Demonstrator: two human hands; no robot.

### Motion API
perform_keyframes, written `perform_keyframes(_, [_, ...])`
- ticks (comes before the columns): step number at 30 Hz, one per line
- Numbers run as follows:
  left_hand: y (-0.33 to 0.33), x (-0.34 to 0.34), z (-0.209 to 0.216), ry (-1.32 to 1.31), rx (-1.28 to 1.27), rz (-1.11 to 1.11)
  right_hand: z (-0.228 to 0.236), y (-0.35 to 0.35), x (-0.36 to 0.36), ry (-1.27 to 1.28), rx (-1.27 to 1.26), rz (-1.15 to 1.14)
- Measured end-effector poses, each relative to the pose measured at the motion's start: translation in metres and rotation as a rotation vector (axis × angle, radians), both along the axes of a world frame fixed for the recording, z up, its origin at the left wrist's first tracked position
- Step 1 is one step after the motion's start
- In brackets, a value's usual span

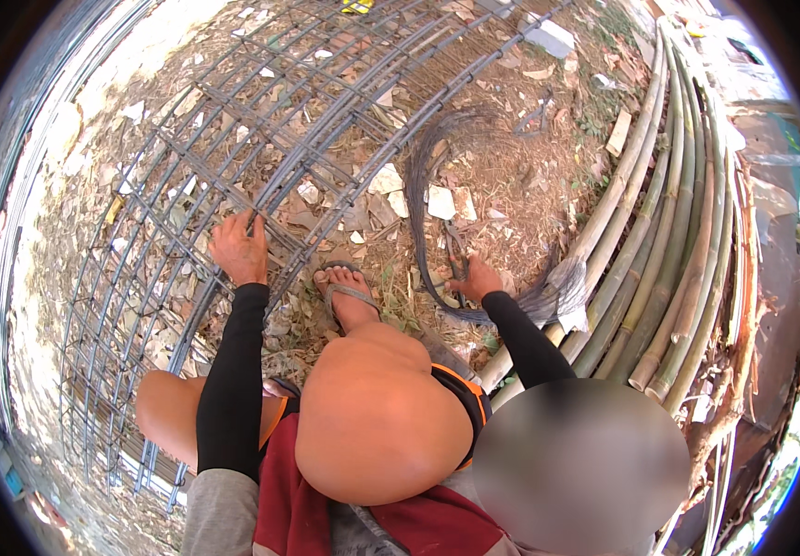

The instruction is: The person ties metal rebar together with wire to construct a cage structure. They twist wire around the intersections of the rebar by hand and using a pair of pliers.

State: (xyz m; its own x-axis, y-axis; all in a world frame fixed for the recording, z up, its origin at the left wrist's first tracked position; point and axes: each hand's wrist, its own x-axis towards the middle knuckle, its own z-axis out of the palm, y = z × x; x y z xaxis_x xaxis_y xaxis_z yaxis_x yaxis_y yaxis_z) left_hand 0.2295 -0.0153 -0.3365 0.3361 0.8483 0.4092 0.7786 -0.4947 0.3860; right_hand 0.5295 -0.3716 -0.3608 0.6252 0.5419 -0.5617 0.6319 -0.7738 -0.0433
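My left hand (240, 248) is closed around a bar of the steel rebar cage (298, 190), its fingertips near a crossing of the bars. The cage is a grid of long rods and cross ties, spreading over the ground to the left and far side. To the right, my right hand (478, 280) closes on a dark pair of pincers (456, 243), low over the ground. The fingers partly hide the tool. Around that hand curves a bundle of thin dark tie wire (416, 199), its one end fanned out on the far side and its other at the bamboo.
Long bamboo poles (664, 213) lie stacked along the right. Broken tile pieces (440, 202), dry leaves and a pale block (550, 39) litter the dirt. My sandalled foot (348, 295) stands between the cage and the wire. A blurred round patch (580, 468) covers the lower right.
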Motion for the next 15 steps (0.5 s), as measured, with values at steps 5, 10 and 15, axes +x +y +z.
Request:
perform_keyframes(5, [0.0,-0.002,0.006,-0.059,-0.004,-0.038,-0.019,-0.019,-0.02,0.002,0.214,-0.03])
perform_keyframes(10, [-0.003,0.003,0.006,-0.147,-0.158,-0.097,-0.001,-0.032,0.033,0.651,0.357,-0.754])
perform_keyframes(15, [-0.003,-0.015,0.003,-0.201,-0.121,-0.046,0.141,0.044,0.009,0.45,0.438,-0.355])
